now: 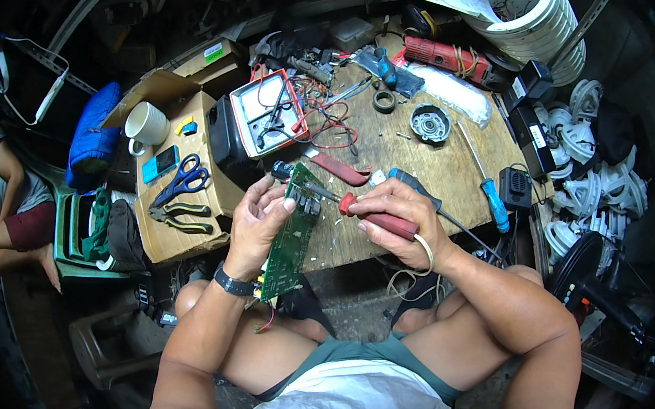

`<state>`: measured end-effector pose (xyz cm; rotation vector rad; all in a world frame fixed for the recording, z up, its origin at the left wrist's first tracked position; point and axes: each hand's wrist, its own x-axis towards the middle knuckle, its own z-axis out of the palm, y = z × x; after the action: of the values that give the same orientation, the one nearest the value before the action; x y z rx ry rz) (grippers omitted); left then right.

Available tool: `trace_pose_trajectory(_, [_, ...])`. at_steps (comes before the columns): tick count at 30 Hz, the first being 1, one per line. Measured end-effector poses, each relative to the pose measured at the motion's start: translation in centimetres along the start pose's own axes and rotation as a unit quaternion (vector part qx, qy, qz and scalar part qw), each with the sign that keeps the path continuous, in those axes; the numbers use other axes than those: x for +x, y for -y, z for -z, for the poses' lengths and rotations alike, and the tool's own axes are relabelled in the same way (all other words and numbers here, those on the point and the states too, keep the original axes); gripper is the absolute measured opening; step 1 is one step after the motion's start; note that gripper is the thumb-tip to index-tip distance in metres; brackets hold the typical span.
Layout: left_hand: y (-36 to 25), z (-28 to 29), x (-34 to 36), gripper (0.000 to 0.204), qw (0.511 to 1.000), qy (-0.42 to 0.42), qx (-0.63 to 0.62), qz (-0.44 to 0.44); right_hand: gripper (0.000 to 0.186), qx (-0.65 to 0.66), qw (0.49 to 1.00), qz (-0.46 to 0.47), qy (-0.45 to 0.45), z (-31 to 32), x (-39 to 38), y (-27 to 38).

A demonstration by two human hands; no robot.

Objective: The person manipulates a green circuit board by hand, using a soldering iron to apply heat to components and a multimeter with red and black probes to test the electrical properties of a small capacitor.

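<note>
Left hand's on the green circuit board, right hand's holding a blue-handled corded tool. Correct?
Not quite: the handle colour is wrong. The head view shows the right hand holding a red-handled corded tool. The left hand is indeed on the green circuit board.

Partly hidden, partly cut off
Cannot tell whether the tip of the red-handled iron (pixel 390 223) touches the green circuit board (pixel 290 244); cannot see all of the white bucket (pixel 552 37), cropped above.

Left hand (pixel 256 226) near right hand (pixel 413 217), fingers (pixel 376 200) bent
</note>
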<state>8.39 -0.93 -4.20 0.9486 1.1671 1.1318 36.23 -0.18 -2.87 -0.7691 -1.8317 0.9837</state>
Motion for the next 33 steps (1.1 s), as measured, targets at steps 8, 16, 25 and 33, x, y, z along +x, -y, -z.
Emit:
trace_pose_trajectory(8, [-0.61,-0.23,-0.21,0.082,0.999,0.01,0.031,0.003,0.028,-0.001,1.0,0.001,0.005,-0.21,-0.04,-0.18])
trace_pose_trajectory(16, [-0.15,0.1,-0.05,0.083,1.0,0.011,0.023,0.006,0.028,-0.005,1.0,0.0,0.008,-0.04,0.0,-0.2])
trace_pose_trajectory(25, [-0.1,0.12,-0.04,0.085,1.0,0.007,0.026,0.013,0.028,-0.01,1.0,0.0,0.011,0.05,0.0,-0.13])
trace_pose_trajectory(33, [-0.08,-0.06,-0.09,0.085,1.0,0.004,0.021,0.011,0.029,-0.01,1.0,-0.003,0.015,0.05,-0.14,-0.01])
